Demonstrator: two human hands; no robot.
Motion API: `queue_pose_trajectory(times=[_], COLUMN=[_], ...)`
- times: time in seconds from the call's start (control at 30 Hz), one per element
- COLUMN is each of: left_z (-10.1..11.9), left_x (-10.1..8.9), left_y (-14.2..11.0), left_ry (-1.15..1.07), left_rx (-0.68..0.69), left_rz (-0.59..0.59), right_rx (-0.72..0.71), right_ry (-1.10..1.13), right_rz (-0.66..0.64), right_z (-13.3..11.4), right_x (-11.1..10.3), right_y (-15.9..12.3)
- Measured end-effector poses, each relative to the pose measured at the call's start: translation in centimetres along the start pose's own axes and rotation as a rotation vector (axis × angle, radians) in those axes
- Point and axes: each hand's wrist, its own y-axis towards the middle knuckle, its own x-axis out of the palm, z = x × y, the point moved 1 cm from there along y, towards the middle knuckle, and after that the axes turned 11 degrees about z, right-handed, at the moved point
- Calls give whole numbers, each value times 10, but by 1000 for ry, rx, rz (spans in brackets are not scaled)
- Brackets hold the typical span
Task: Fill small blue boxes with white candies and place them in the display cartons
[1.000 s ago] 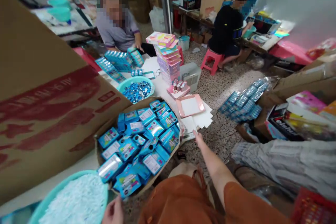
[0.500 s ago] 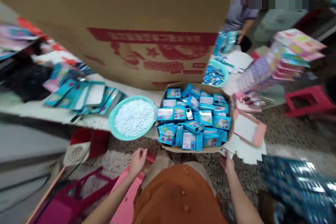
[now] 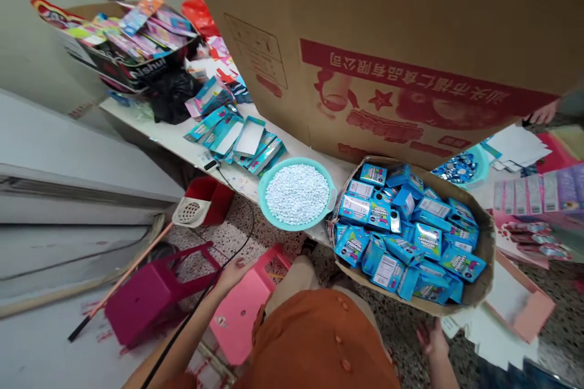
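Note:
My left hand [image 3: 233, 271] rests on the far corner of a pink plastic stool [image 3: 241, 313] by my knees, fingers laid flat, holding nothing. My right hand [image 3: 431, 340] hangs low at the right with fingers apart and empty, just under the rim of a shallow cardboard tray [image 3: 488, 255] heaped with small blue boxes [image 3: 401, 237]. A teal basin [image 3: 264, 209] of white pellets stands left of the tray, on the edge of a white table.
A big brown carton [image 3: 387, 42] with red print stands behind the tray. A magenta stool [image 3: 146, 298] lies tipped beside a red dustpan [image 3: 210, 197]. A pink tray [image 3: 529, 310] and white cards are at right. Another person's hand [image 3: 542, 114] shows far right.
The view has swung left. My left hand went from near the basin down onto the pink stool. My right hand came back from the white cards to beneath the tray.

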Motion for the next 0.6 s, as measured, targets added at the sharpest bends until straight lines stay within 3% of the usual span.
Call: queue_pose_trajectory(times=[0.1, 0.23, 0.37, 0.47, 0.6], left_z=[28, 64, 91, 101, 104], left_x=[35, 78, 106, 131, 173], left_y=[-18, -59, -89, -101, -118], left_ry=[-41, -144, -110, -39, 81], left_rx=[130, 308, 407, 386, 234], left_rz=[-198, -503, -677, -711, -771], right_rx=[58, 119, 150, 185, 215], right_ry=[60, 215, 332, 390, 455], right_rz=[122, 101, 94, 92, 90], right_z=[-16, -39, -44, -39, -33], right_x=[4, 14, 20, 23, 25], right_y=[-21, -40, -37, -32, -26])
